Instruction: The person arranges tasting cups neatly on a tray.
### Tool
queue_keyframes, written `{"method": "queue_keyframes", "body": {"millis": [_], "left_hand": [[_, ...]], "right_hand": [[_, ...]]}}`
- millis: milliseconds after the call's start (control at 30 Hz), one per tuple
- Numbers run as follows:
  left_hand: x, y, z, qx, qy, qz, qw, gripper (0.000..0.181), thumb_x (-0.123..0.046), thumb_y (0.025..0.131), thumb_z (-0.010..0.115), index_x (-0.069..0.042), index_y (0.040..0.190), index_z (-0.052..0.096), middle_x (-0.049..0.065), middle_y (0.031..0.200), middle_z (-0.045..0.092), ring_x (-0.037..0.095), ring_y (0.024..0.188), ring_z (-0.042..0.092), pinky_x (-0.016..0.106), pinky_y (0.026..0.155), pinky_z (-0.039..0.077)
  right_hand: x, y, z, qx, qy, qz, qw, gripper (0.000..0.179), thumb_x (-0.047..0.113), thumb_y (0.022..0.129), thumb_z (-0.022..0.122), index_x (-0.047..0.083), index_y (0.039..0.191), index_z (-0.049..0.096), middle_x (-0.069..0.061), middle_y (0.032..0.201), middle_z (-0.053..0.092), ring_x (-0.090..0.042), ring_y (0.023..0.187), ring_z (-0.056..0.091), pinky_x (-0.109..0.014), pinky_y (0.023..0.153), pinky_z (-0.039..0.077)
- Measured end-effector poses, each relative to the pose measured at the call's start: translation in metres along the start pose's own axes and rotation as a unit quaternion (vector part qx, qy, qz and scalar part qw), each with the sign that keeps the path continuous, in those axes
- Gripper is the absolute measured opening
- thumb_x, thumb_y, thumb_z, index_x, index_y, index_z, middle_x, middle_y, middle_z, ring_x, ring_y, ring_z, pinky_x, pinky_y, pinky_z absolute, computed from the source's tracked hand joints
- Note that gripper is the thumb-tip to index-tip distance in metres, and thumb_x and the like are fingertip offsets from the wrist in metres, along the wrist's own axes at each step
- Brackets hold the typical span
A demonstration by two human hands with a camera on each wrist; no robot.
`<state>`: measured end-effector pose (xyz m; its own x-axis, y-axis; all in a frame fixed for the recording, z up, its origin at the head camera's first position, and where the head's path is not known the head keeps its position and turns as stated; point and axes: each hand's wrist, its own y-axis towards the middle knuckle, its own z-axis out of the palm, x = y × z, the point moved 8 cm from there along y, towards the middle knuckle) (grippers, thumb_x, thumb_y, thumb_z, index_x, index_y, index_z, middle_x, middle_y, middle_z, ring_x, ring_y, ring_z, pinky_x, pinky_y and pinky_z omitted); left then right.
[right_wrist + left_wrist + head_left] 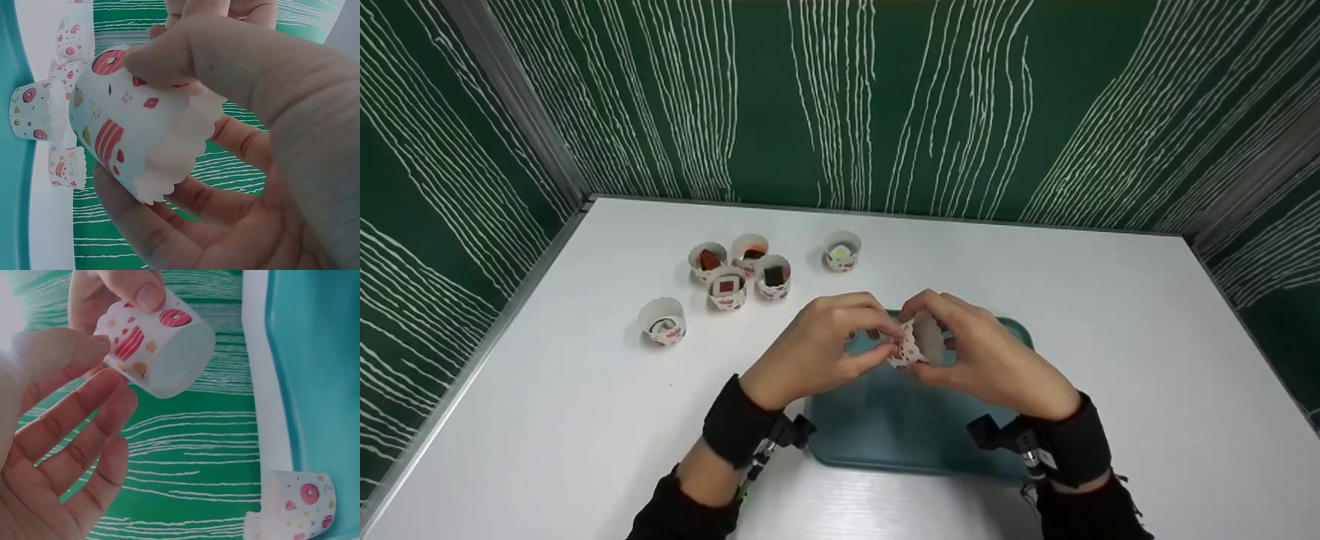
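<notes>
Above a teal tray (900, 427), both hands meet at a white paper baking cup (906, 346) printed with pink doughnuts and cake slices. The cup is tipped on its side, its scalloped mouth facing my right palm in the right wrist view. My right hand (979, 349) grips it, thumb (163, 59) on one side and fingers underneath. With thumb and forefinger my left hand (829, 341) pinches the cup's side in the head view; its other fingers spread loosely in the left wrist view. What the cup contains is hidden.
Four similar cups, a cluster (727, 289), stand at the back left with small red, dark and white pieces inside. A separate cup (663, 321) stands nearer on the left. Another cup (842, 251) stands behind the tray. Green walls (765, 97) border the white table (585, 375).
</notes>
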<state>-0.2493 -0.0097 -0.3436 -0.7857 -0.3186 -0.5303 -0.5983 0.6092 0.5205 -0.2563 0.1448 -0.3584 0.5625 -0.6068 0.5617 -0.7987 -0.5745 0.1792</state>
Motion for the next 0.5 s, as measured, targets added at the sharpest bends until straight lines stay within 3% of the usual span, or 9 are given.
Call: {"method": "queue_keyframes", "body": {"millis": [133, 500], "left_hand": [[0.000, -0.002, -0.009, -0.009, 0.012, -0.005, 0.9999, 0.010, -0.011, 0.099, 0.077, -0.010, 0.107, 0.082, 0.004, 0.100, 0.076, 0.015, 0.089, 0.070, 0.030, 0.078, 0.058], [0.001, -0.006, -0.037, -0.049, 0.041, -0.004, 0.9979, 0.007, -0.012, 0.099, 0.077, -0.010, 0.104, 0.082, 0.005, 0.099, 0.077, 0.016, 0.087, 0.072, 0.027, 0.080, 0.059]], "right_hand": [[-0.002, 0.001, 0.002, 0.012, 0.005, 0.013, 0.9998, 0.051, 0.017, 0.091, 0.086, 0.025, 0.134, 0.059, 0.007, 0.125, 0.068, -0.015, 0.104, 0.067, -0.034, 0.086, 0.057], [-0.013, 0.001, 0.004, 0.013, 0.003, 0.041, 0.9991, 0.053, 0.018, 0.090, 0.087, 0.022, 0.134, 0.059, 0.003, 0.126, 0.067, -0.018, 0.110, 0.067, -0.046, 0.091, 0.058]]}}
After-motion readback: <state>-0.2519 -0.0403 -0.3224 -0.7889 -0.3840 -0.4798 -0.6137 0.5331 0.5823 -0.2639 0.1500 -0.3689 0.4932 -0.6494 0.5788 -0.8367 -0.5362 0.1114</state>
